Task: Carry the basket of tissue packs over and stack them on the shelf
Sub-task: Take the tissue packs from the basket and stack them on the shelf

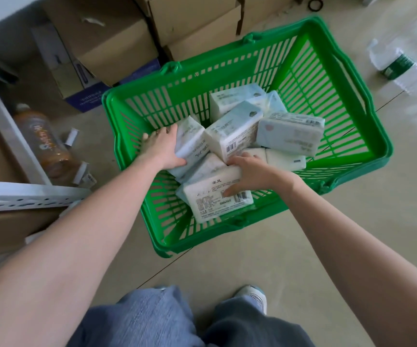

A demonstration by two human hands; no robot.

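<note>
The shopping basket (367, 136) sits on the floor (252, 266) ahead of the person's feet, tissue packs (290, 131) heaped inside. Cardboard boxes (117, 43) stand behind it, shelf frame (14, 194) left, what seems a crumpled bottle (400, 65) right.

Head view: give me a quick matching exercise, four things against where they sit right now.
Things:
1. left hand
2. right hand
3. brown drink bottle
4. clear water bottle

Places:
A. floor, right of the green basket
B. on the nearest tissue pack
C. floor beside the white shelf frame
D. gripping the pack at the basket's left

Pairs: 1-D, 2-B, 3-C, 4-A
</note>
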